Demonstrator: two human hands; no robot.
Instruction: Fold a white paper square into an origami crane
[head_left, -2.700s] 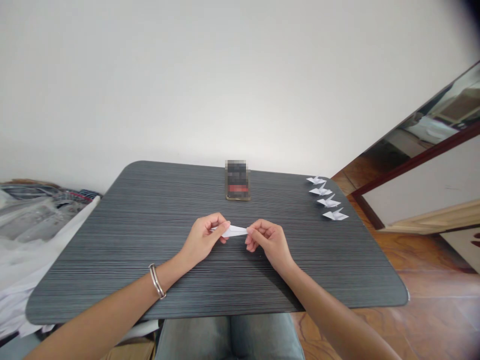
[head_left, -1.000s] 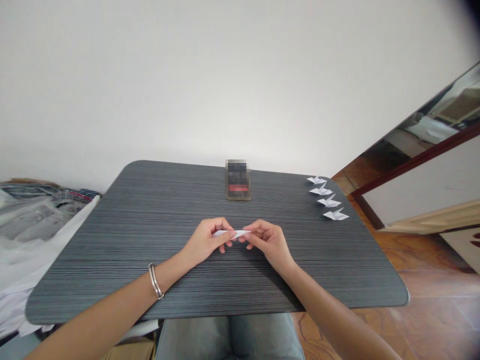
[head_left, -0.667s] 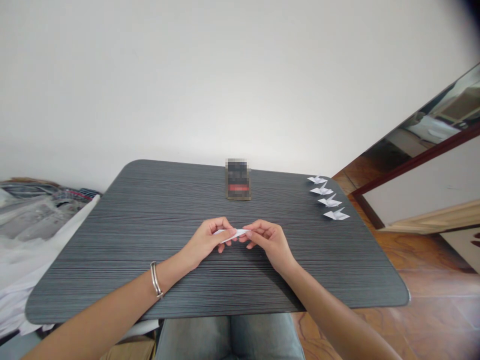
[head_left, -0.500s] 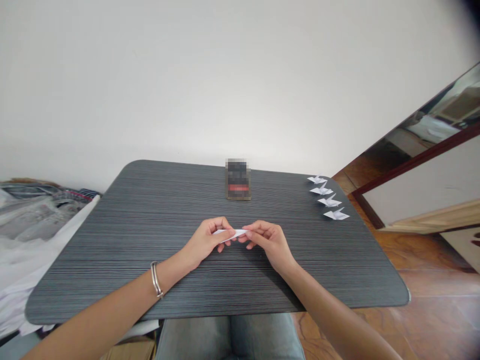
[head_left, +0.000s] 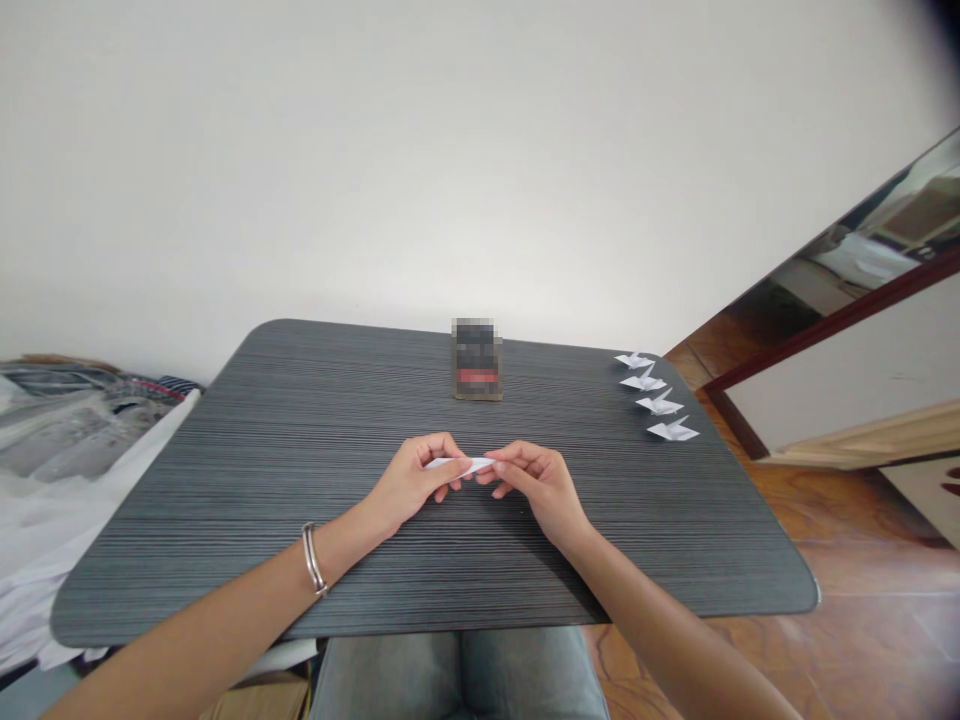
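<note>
A narrow folded white paper [head_left: 478, 465] is held level between both hands, above the near middle of the dark table [head_left: 315, 400]. My left hand [head_left: 424, 470] pinches its left part, the thumb lying along the top. At the paper's right tip, my right hand [head_left: 540, 485] grips with thumb and fingers. The fingers hide parts of the paper, so its full folded shape does not show. Several white paper cranes stand in a row at the table's right side, the nearest crane [head_left: 673, 430] closest to my right hand.
A pixelated dark item with a red band [head_left: 477, 378] stands at the table's back middle, near the white wall [head_left: 480, 180]. White cloth and clothes [head_left: 60, 470] lie heaped beyond the left edge. On the right are a wooden floor [head_left: 862, 580] and a dark red frame [head_left: 739, 425].
Hardly anything differs. Both hands keep their pinch on the folded paper in the same place, with only a tiny shift of the fingers.
</note>
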